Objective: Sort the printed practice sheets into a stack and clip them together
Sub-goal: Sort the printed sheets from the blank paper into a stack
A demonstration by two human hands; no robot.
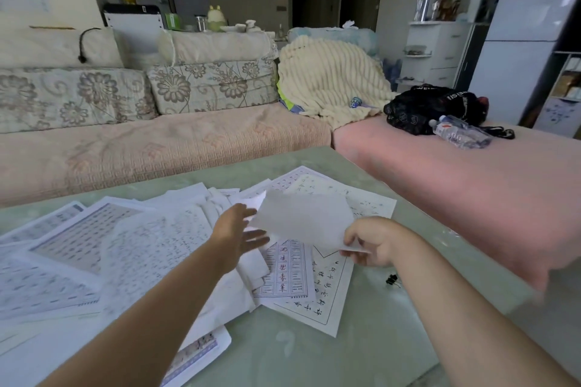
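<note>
Table [314,355]: pale green, strewn with printed sheets [151,248].
Right hand [372,243]: pinches a lifted sheet [303,220].
Left hand [239,234]: fingers spread, empty.
Clip [391,280]: beside right wrist.

My one camera rides on my head, wide-angle, facing forward and down, close over the sheets [147,245] on the table [314,355], sofa [157,148] beyond.

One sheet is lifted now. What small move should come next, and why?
Probably the open left hand should take the free edge of the raised white paper sheet, which the right hand pinches at one corner, to steady it. The other printed practice sheets lie scattered on the pale green table, and the small black binder clip lies unused.
</note>
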